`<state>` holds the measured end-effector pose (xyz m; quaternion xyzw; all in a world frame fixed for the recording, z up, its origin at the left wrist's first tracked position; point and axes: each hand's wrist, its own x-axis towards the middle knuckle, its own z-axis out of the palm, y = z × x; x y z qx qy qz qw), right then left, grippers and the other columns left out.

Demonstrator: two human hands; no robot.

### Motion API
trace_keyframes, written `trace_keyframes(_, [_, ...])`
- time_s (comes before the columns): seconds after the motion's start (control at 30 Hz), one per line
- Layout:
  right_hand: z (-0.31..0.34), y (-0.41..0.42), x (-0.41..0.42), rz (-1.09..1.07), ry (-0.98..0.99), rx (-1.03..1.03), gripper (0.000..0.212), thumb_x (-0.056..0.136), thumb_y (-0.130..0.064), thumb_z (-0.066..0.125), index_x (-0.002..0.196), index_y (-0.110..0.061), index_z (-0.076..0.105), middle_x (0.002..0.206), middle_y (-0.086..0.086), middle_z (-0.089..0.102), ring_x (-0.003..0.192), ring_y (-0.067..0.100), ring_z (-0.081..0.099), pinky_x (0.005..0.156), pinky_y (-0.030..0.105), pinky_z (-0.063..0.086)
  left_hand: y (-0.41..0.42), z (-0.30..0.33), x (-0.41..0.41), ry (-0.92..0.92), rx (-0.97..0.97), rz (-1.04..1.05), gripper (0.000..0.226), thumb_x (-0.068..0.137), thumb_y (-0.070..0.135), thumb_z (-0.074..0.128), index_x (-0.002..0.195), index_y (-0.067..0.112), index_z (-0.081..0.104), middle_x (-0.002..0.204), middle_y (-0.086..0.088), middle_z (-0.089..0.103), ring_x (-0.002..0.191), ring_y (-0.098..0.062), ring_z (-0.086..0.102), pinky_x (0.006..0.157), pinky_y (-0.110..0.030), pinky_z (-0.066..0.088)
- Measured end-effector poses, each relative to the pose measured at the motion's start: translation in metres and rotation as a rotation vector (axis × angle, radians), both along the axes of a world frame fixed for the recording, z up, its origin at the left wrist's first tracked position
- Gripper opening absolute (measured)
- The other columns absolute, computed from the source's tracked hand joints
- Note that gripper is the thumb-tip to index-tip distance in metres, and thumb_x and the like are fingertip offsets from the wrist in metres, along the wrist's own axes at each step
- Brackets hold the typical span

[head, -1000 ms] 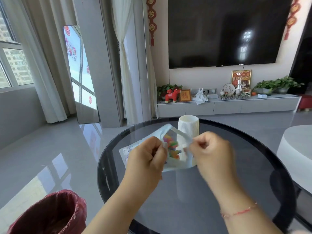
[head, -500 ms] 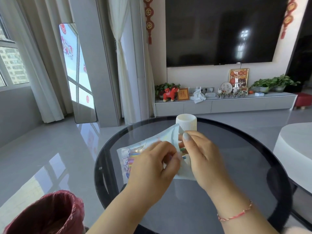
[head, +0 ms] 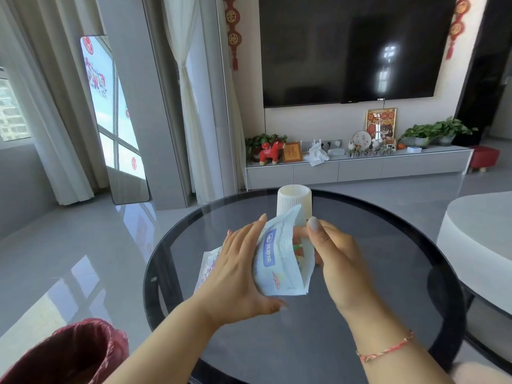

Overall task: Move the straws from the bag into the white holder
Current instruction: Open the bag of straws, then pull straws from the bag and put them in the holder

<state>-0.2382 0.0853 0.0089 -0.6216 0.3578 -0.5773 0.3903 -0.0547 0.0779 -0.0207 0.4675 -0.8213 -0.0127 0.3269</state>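
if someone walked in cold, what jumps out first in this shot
Most striking are the two hands over the middle of the round dark glass table: the left hand cups a pale blue printed straw bag, and the right hand reaches into its open mouth. Just beyond stands the ribbed white holder.

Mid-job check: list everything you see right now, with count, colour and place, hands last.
bag: one, pale blue and white, held above the table, mouth open
straws: several, multicoloured, inside the bag
white holder: one, ribbed, far side of table
round table: one, dark glass
bin: one, red liner, lower left
television: one, black, on wall
toy horse: one, red, on cabinet
left hand: holds the bag's side
right hand: fingers reach into the bag's mouth
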Motion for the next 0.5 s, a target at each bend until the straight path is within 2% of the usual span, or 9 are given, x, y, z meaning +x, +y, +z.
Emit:
trace_keyframes(0.07, [-0.003,-0.003,-0.005,0.011,-0.034,0.016,0.061,0.077,-0.069,0.044,0.086,-0.017,0.075,0.09,-0.001,0.076,0.087,0.018,0.071,0.082,0.04,0.054,-0.003,0.003,0.004,-0.02,0.049,-0.064,0.127,0.055,0.063,0.082,0.143,0.052,-0.009,0.143,0.027,0.019,0.135,0.007,0.013,0.114,-0.022,-0.004])
trace_keyframes(0.13, [-0.005,-0.007,-0.011,0.027,-0.086,0.047,0.074,0.069,-0.08,0.047,0.082,-0.013,0.076,0.088,0.003,0.076,0.085,0.022,0.071,0.081,0.042,0.055,-0.008,0.007,0.005,-0.065,0.074,-0.087,0.123,0.055,0.061,0.082,0.145,0.049,0.0,0.139,0.016,0.029,0.133,-0.004,0.023,0.118,-0.035,0.01])
trace_keyframes(0.2, [-0.008,-0.012,-0.015,0.027,-0.105,0.096,0.081,0.06,-0.087,0.046,0.077,-0.014,0.077,0.086,0.005,0.076,0.083,0.023,0.072,0.078,0.04,0.055,-0.011,0.009,0.004,-0.096,0.108,-0.096,0.121,0.054,0.059,0.083,0.147,0.045,0.006,0.134,0.01,0.032,0.128,-0.012,0.03,0.114,-0.045,0.025])
trace_keyframes(0.3, [-0.011,-0.017,-0.021,0.02,-0.111,0.144,0.078,0.069,-0.083,0.04,0.075,-0.015,0.078,0.085,0.006,0.076,0.082,0.021,0.071,0.074,0.035,0.052,-0.014,0.008,0.003,-0.136,0.148,-0.093,0.123,0.052,0.056,0.083,0.146,0.048,0.003,0.128,0.01,0.032,0.121,-0.011,0.035,0.108,-0.031,0.034])
trace_keyframes(0.4, [-0.013,-0.022,-0.026,-0.028,-0.04,0.2,0.069,0.085,-0.067,0.031,0.078,-0.017,0.078,0.086,0.0,0.076,0.084,0.01,0.071,0.077,0.026,0.051,-0.012,0.0,0.002,-0.208,0.116,-0.048,0.122,0.054,0.058,0.078,0.144,0.052,-0.003,0.128,0.011,0.035,0.117,-0.008,0.037,0.101,-0.018,0.029])
trace_keyframes(0.47, [-0.016,-0.022,-0.023,-0.143,0.092,0.145,0.057,0.089,-0.063,0.034,0.08,-0.022,0.073,0.091,-0.011,0.07,0.086,-0.002,0.065,0.073,0.01,0.046,-0.012,-0.007,0.0,-0.248,0.067,0.0,0.118,0.055,0.06,0.073,0.143,0.054,-0.005,0.122,0.012,0.042,0.11,-0.009,0.04,0.097,-0.017,0.03])
trace_keyframes(0.5, [-0.018,-0.022,-0.021,-0.206,0.153,0.078,0.048,0.087,-0.062,0.039,0.078,-0.025,0.069,0.095,-0.014,0.065,0.09,-0.002,0.062,0.074,0.009,0.043,-0.013,-0.011,-0.001,-0.259,0.04,0.025,0.116,0.056,0.059,0.072,0.144,0.054,-0.003,0.116,0.012,0.046,0.104,-0.011,0.043,0.094,-0.019,0.034])
